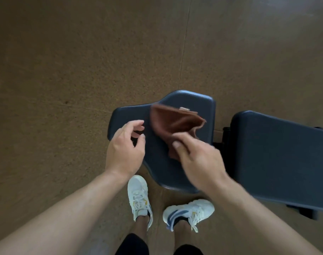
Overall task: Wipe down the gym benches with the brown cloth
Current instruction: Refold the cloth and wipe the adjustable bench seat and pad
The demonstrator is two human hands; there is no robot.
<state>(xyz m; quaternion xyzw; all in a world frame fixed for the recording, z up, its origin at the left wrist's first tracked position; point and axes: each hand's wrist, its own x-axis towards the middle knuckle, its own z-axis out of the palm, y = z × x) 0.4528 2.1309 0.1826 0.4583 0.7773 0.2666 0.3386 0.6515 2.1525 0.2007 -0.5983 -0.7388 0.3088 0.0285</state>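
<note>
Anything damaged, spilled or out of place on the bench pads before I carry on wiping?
Nothing stands out. The seat pad and the longer pad look intact, with no tears or spills visible. The right hand holds the brown cloth over the seat; the left hand is open beside it.

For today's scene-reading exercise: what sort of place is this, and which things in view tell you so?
Probably a gym: a padded seat beside a long padded bench, both dark, on a speckled rubber-like floor, with trainers on the person's feet.
</note>
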